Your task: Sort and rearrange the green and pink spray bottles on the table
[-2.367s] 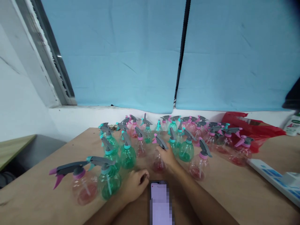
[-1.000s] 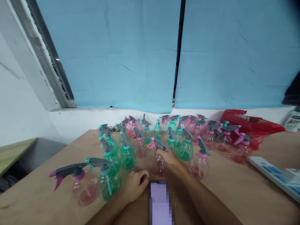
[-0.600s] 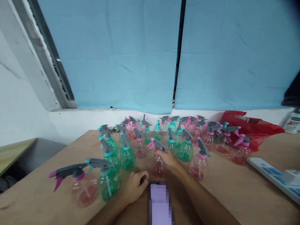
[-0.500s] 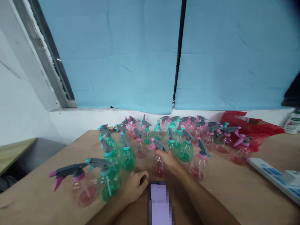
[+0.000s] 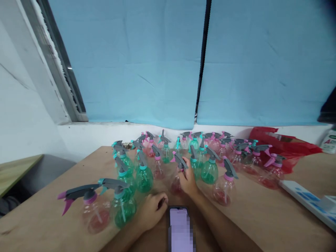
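Observation:
My right hand (image 5: 188, 179) grips a clear pink spray bottle (image 5: 176, 183) at its neck, fingers around the collar below the grey trigger head. The bottle stands upright on the wooden table (image 5: 65, 189). Loosely curled, my left hand (image 5: 155, 208) rests on the table with nothing visible in it. Beside its wrist are a green spray bottle (image 5: 124, 210) and a pink spray bottle (image 5: 96, 217). Between my forearms lies a phone (image 5: 180, 227) with its screen lit and partly blurred out. Another pink spray bottle (image 5: 225, 190) stands right of my right hand.
Several more green and pink spray bottles, such as this green spray bottle (image 5: 144, 178), spread toward the wall. At the right are a red plastic bag (image 5: 291, 150), a white and blue box (image 5: 307, 199) and a white bottle (image 5: 328, 140). A blue curtain (image 5: 131, 63) hangs behind.
My right hand has shifted its hold on the pink spray bottle, its fingers now standing higher along the right of the trigger head. My left hand stays on the table. The view has shifted slightly.

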`<state>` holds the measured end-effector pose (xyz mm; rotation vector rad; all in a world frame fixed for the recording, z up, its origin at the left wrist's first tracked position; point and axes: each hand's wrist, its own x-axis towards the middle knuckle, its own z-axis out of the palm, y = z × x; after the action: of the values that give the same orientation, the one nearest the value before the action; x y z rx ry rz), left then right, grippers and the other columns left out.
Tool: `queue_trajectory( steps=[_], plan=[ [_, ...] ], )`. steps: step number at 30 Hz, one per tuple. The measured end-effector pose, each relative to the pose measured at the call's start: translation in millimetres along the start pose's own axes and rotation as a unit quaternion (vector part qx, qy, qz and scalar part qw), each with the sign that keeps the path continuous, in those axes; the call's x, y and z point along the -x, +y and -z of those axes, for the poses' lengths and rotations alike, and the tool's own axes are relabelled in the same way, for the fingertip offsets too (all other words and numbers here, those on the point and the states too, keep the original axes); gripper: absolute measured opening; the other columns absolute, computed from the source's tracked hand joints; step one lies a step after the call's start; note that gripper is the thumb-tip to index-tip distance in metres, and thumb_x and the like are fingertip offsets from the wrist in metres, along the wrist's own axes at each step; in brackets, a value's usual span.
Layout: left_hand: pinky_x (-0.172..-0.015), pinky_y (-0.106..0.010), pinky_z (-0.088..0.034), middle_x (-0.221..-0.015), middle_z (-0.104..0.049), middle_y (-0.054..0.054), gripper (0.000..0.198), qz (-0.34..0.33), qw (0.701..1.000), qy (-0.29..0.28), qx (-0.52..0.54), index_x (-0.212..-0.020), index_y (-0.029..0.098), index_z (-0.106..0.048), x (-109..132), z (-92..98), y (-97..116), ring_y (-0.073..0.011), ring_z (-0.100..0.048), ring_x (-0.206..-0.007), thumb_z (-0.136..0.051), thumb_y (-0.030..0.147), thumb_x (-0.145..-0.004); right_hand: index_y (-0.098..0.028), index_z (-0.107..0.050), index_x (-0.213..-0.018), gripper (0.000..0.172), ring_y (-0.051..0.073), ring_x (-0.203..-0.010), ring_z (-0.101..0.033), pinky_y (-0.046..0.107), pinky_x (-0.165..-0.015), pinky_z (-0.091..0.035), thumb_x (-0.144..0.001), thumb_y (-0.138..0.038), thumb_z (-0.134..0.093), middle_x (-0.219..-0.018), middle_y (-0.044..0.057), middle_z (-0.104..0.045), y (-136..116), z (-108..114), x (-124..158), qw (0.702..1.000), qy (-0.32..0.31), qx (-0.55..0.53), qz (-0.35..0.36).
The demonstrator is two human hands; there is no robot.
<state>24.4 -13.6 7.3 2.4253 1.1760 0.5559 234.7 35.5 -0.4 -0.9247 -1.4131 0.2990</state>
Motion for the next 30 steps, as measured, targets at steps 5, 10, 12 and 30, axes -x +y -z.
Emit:
queue_trajectory(
  steps=[5, 10, 12, 30],
  plan=[
    [-0.064, -0.025, -0.036, -0.078, -0.069, 0.002, 0.019, 0.002, 1.0, -0.009, -0.009, -0.087, 0.023, -0.064, 0.7, 2.6, 2.7, -0.0169, -0.063, -0.07, -0.048, 0.022, -0.097, -0.023, -0.059, -0.12, 0.022, 0.026, -0.11, -0.06, 0.046, -0.099, -0.048, -0.101, -0.03, -0.05, -0.114, 0.011, -0.064, 9.2, -8.8, 2.1, 0.994, -0.025, 0.094, 0.051],
    [-0.064, -0.026, -0.036, -0.078, -0.069, 0.002, 0.019, 0.006, 1.0, -0.01, -0.011, -0.087, 0.023, -0.064, 1.9, 5.0, 6.4, -0.0169, -0.063, -0.07, -0.047, 0.022, -0.097, -0.022, -0.06, -0.12, 0.026, 0.027, -0.107, -0.061, 0.045, -0.097, -0.05, -0.102, -0.037, -0.05, -0.11, 0.011, -0.066, 8.2, -14.0, 0.0, 0.993, 0.015, 0.113, 0.01],
    [-0.066, -0.026, -0.037, -0.08, -0.071, 0.001, 0.02, 0.006, 1.0, -0.017, -0.013, -0.089, 0.023, -0.064, 2.0, 6.0, 7.8, -0.0172, -0.064, -0.072, -0.047, 0.021, -0.097, -0.021, -0.06, -0.12, 0.027, 0.027, -0.106, -0.063, 0.045, -0.096, -0.051, -0.101, -0.037, -0.05, -0.11, 0.011, -0.068, 9.9, -14.0, 1.4, 0.994, 0.015, 0.111, -0.012],
    [-0.062, -0.026, -0.036, -0.082, -0.072, 0.002, 0.019, -0.005, 0.999, -0.02, -0.025, -0.089, 0.023, -0.065, 4.3, 6.7, 8.4, -0.0167, -0.065, -0.073, -0.049, 0.022, -0.098, -0.021, -0.021, -0.164, 0.068, 0.029, -0.153, -0.033, 0.053, -0.121, -0.036, -0.102, -0.029, -0.048, -0.166, 0.014, -0.032, 27.2, -21.6, 7.7, 0.987, 0.012, 0.153, 0.038]
  ],
)
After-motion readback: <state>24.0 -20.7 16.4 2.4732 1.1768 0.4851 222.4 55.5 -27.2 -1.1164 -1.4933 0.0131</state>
